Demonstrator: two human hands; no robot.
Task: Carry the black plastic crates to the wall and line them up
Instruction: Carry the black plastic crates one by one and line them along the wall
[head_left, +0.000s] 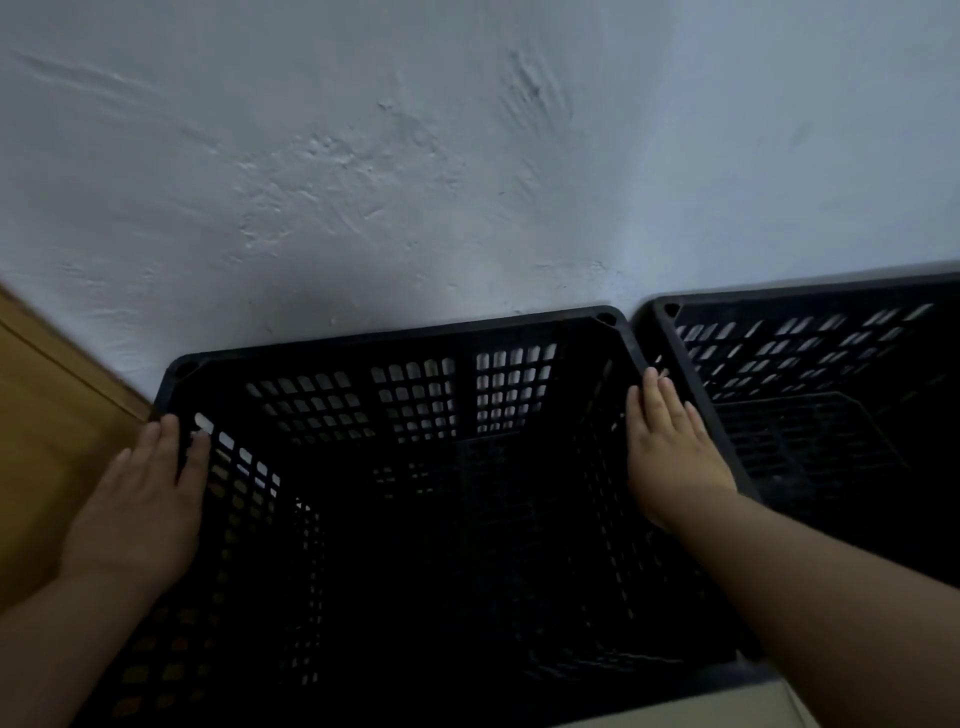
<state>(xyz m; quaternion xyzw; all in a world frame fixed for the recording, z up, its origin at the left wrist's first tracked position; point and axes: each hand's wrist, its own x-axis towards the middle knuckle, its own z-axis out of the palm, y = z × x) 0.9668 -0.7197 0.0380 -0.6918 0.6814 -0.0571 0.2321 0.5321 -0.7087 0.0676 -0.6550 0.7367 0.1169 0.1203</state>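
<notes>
Rough-plastered whitish-grey wall (467, 156) fills the upper half of your view, with trowel marks and a shadow just above the crates.

Large black perforated plastic crate (415, 415) sits directly below you, open top up, its far rim against or just beside the wall; the exact gap is not clear. The grid of slots on its far side shows the pale wall through it. The inside is dark and the bottom is hard to read.

Second black perforated plastic crate (810, 374) stands to the right, also at the wall. The near corners of the two rims are just beside each other; touching or not, you cannot tell. Its rim sits at a slight angle to the first crate's.

Brown wooden surface (47, 441) shows to the left of the first crate. A pale strip of floor (685, 706) shows at the bottom right.

Your left hand (140, 509) lies on the first crate's left rim, palm on the outer edge, fingers (169, 436) extended forward, thumb dipping over the inner side. Flat and loose, not clenched.

Your right hand (670, 452) rests flat on the same crate's right rim, fingers straight and together, pointing to the wall. No closed grasp shows.
</notes>
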